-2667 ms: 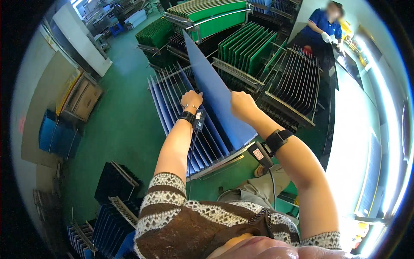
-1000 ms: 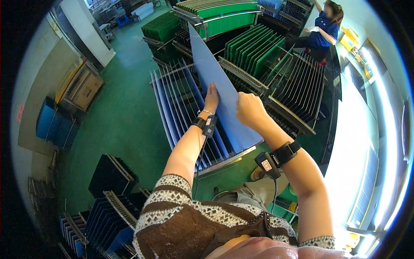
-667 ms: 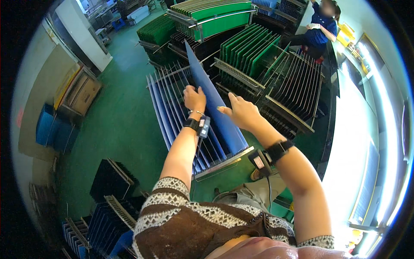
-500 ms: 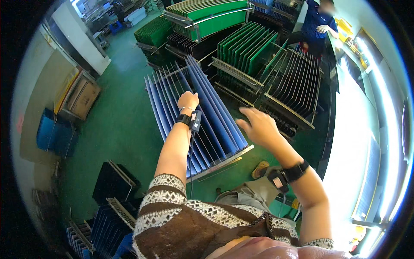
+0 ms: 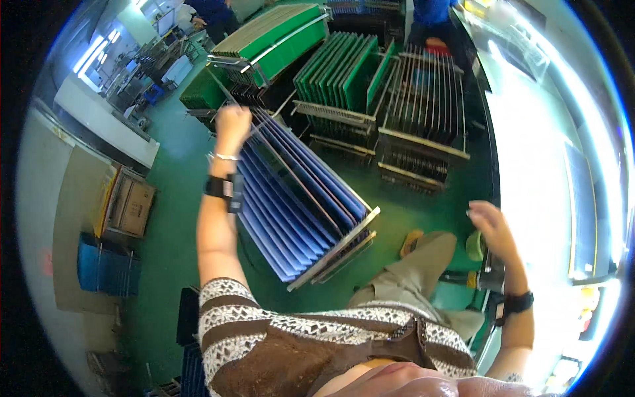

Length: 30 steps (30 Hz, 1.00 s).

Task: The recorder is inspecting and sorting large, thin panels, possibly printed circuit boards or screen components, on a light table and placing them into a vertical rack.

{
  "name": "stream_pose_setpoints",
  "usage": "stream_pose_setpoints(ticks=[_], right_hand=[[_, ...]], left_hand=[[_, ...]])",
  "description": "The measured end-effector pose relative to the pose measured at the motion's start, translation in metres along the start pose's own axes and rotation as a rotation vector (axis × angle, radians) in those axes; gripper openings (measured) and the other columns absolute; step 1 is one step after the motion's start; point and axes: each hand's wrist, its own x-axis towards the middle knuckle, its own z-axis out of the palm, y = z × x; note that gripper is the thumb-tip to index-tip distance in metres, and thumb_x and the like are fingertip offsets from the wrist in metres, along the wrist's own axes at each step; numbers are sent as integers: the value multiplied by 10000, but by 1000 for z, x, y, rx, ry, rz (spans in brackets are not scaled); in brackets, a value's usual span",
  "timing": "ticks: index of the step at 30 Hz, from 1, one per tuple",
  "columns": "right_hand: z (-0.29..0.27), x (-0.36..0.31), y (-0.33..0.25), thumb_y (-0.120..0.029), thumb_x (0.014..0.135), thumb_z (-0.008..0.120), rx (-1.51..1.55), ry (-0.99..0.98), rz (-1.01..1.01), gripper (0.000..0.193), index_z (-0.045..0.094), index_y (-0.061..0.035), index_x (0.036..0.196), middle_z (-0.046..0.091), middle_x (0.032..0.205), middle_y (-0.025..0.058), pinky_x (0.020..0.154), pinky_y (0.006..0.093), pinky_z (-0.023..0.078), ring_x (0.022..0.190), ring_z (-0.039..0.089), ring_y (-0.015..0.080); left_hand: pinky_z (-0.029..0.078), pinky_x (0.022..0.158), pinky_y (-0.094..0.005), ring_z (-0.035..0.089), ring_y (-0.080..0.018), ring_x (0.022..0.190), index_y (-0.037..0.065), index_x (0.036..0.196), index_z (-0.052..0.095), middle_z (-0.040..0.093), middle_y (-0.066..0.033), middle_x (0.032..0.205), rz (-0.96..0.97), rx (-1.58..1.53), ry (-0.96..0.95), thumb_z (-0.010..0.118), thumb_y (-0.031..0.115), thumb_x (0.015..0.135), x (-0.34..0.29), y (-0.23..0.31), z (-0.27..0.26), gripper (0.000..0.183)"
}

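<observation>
A slanted metal rack (image 5: 334,251) on the green floor holds several blue panels (image 5: 297,198) standing on edge side by side. My left hand (image 5: 231,126) reaches to the rack's far end. Its fingers are curled around the top edge of one blue panel there, and a black band sits on that wrist. My right hand (image 5: 493,228) is drawn back to the right, away from the rack. It holds nothing, with fingers spread, beside the bright white table (image 5: 549,172).
Racks of green boards (image 5: 337,73) and a rack of bare metal rods (image 5: 426,92) stand beyond the blue panels. A cardboard box (image 5: 129,202) and blue crates (image 5: 99,271) sit left. Other people (image 5: 430,13) stand at the far end.
The blue panel that both hands held up has gone down into the rack. My right hand let go and swung away right; my left hand slid to the rack's far end.
</observation>
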Motion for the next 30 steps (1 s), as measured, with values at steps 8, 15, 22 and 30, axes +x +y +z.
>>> stream_pose_setpoints(ticks=[8,15,22,30], right_hand=[[110,43,48,-584,869,318,703,-579,576,735,421,56,1217,579,1054,199,835,375,466,940,575,253],[158,22,5,-392,904,412,1785,-101,196,518,343,-13,1251,506,1153,157,887,362,445,1024,536,242],[6,-71,27,-96,891,499,1366,802,-288,432,322,-99,1285,505,1130,36,825,281,478,1003,521,125],[-20,-188,1,-69,871,523,1062,1095,-167,460,337,-51,1292,508,1157,53,878,285,416,1027,500,139]], left_hand=[[338,491,-211,454,-67,536,-47,771,623,547,18,618,-138,-751,27,614,167,773,97,140,-93,214],[399,594,-200,516,-85,653,-12,771,597,576,-15,731,-33,-1216,5,589,148,825,74,239,-38,169],[296,511,-210,365,-54,555,68,836,531,453,38,640,-133,-1643,-299,491,342,896,8,314,20,284],[424,825,-302,537,-162,964,36,1096,503,574,-58,1035,-312,-1871,-1008,375,497,896,-48,353,119,519]])
